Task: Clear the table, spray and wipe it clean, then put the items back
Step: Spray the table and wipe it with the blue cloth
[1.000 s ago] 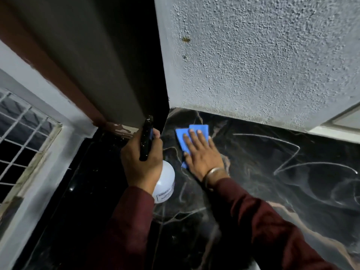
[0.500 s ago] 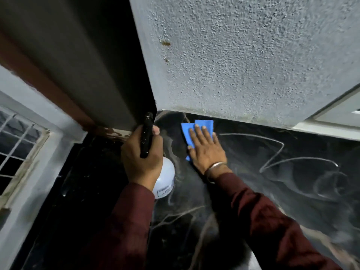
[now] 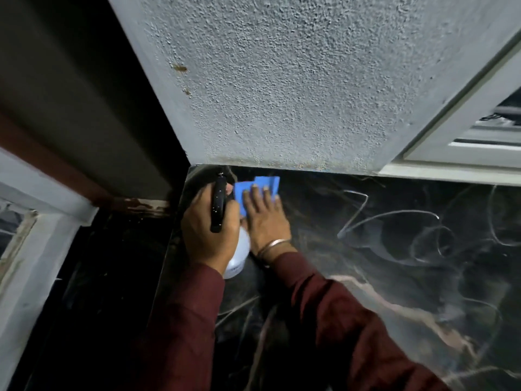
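Two walls take up most of the top of the frame: a rough white plastered wall [image 3: 282, 88] across the middle and right, and a dark panel [image 3: 70, 88] in the upper left, meeting in a corner just above my hands. Below them the table [image 3: 394, 263] fills the lower right, black marble with pale veins and cloudy smear marks all over it. A white window frame [image 3: 462, 148] cuts in at the right edge, another one at the lower left.

My maroon sleeves come up from the bottom. My left hand [image 3: 207, 232] is wrapped around the spray bottle [image 3: 238, 258], black trigger head on top, white body poking out under my wrist, right at the table's left edge. My right hand [image 3: 266, 221], with a metal bangle [image 3: 275, 246] at the wrist, is flat with fingers straight, pressing the blue cloth [image 3: 259, 184] onto the table in the far corner, right up near the wall. The two hands sit just beside each other.
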